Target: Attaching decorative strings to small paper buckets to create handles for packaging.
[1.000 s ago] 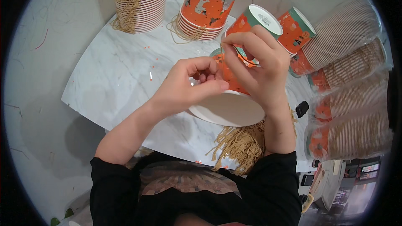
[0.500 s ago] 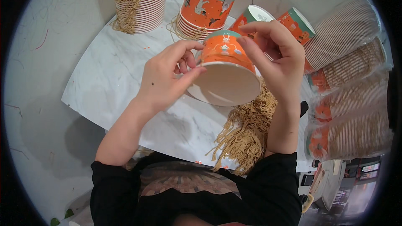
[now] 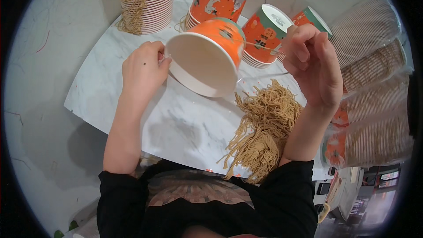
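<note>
A large paper cup (image 3: 203,68), orange with a green band at its base, is tilted above the table with its white open mouth toward me. My left hand (image 3: 145,68) is closed, thumb and fingers pinched at the left edge of its rim. A thin tan string (image 3: 260,45) runs taut from around the cup to my right hand (image 3: 313,64), which is raised to the right with its fingers curled on the string. Below that hand, a heap of loose tan strings (image 3: 266,128) lies on the table.
A tall stack of cups (image 3: 154,4) draped with strings stands at the back left. Upside-down orange cups (image 3: 220,0) (image 3: 269,35) line the back of the marbled table (image 3: 176,128). Bagged stacks of cups (image 3: 374,66) lie along the right side.
The cup has moved left and tilted, its mouth turning left. My left hand has gone left with it, while my right hand has moved right, drawing the string out from the cup.
</note>
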